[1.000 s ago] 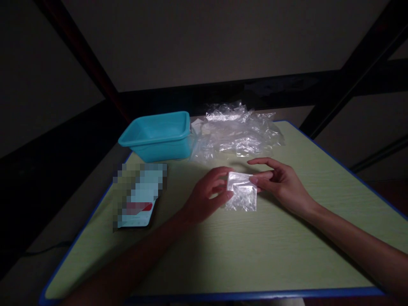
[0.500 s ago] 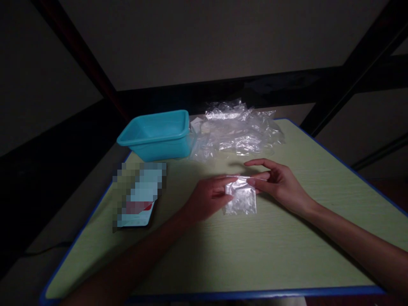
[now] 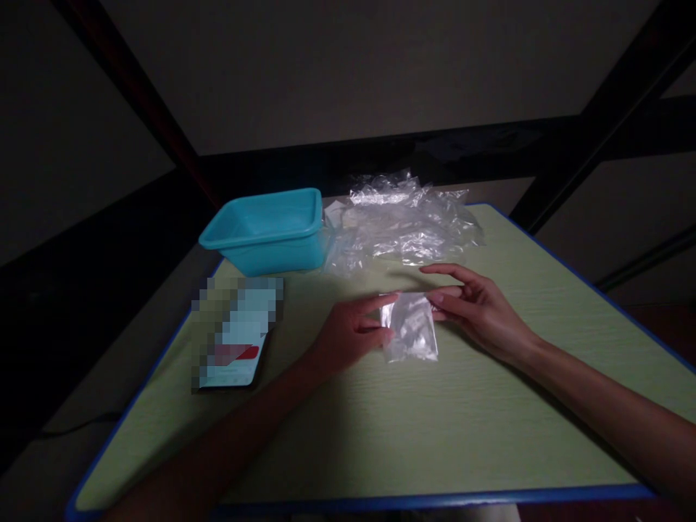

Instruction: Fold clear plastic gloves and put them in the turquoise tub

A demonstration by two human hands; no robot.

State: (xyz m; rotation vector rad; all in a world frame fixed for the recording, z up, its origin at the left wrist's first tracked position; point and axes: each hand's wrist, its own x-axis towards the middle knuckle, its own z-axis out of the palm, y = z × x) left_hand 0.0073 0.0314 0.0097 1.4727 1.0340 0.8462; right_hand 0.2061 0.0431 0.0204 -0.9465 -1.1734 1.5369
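though illegible, phone screen (image 3: 231, 373) left of both hands (image 3: 348, 331) (image 3: 486, 310), each in narrow pinch on clear packet (image 3: 412, 333)

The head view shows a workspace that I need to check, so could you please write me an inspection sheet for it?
Surface: pale green table with blue edging.
Things in hand: small clear plastic packet, creased and shiny; its contents, if any, cannot be made out.
Clutter: heap of clear plastic at the far side; turquoise bin to its left; phone nearer, screen lit and partly pixelated.
Hands: left hand at the packet's left edge, right hand pinching its upper right corner.
Cables: dark cord left of the table; its ends are lost in shadow.
Surroundings: dim wall behind, dark slanting bar at right.
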